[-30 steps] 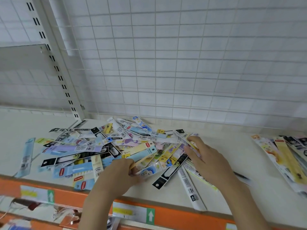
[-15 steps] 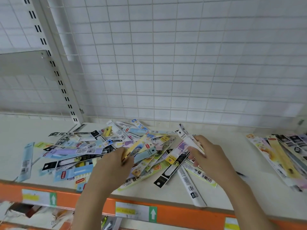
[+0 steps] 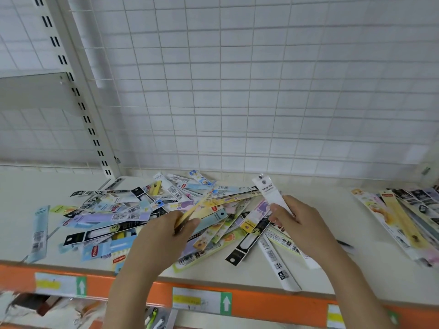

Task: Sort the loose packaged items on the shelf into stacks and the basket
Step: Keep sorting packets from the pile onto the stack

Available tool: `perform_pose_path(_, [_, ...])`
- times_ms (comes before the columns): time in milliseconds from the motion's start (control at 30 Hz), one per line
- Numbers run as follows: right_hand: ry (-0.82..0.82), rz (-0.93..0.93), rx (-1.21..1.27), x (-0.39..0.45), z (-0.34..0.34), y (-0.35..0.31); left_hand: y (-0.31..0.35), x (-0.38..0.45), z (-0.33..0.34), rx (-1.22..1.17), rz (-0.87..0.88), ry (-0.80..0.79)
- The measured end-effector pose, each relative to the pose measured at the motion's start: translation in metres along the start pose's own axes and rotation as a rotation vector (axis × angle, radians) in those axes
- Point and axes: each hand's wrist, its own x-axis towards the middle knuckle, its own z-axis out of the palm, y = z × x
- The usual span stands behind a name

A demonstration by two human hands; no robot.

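A big messy pile of packs (image 3: 147,217) lies on the shelf (image 3: 320,224). The left hand (image 3: 164,236) pinches a yellow pack (image 3: 194,207) and tips it up, I think to pull it free. The right hand (image 3: 299,224) grips a white pack (image 3: 270,193) the same way. Far right lies a neater stack (image 3: 403,224). No basket shows.

Left hand (image 3: 164,236): showing bare, no glove, no ring visible.
Right hand (image 3: 300,224): showing bare, no glove.
Forearms: both showing uncovered to the frame edge, no sleeve, no watch.
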Motion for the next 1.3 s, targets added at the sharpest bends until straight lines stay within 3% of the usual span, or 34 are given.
perform_pose_path(433, [0.099, -0.091, -0.183, 0.001, -0.002, 0.001, -0.005, 0.007, 0.005, -0.020, 0.023, 0.011])
perform_pose_path(600, [0.097, -0.052, -0.077, 0.001, -0.004, 0.002, -0.006, 0.009, 0.007, -0.080, -0.008, 0.008])
perform_pose_path(867, [0.164, -0.185, -0.194, 0.004, -0.010, -0.011, -0.009, 0.008, 0.005, -0.074, -0.030, -0.015])
perform_pose_path(1300, [0.201, -0.176, -0.213, 0.008, -0.018, -0.007, -0.006, 0.011, 0.005, -0.083, -0.055, -0.011])
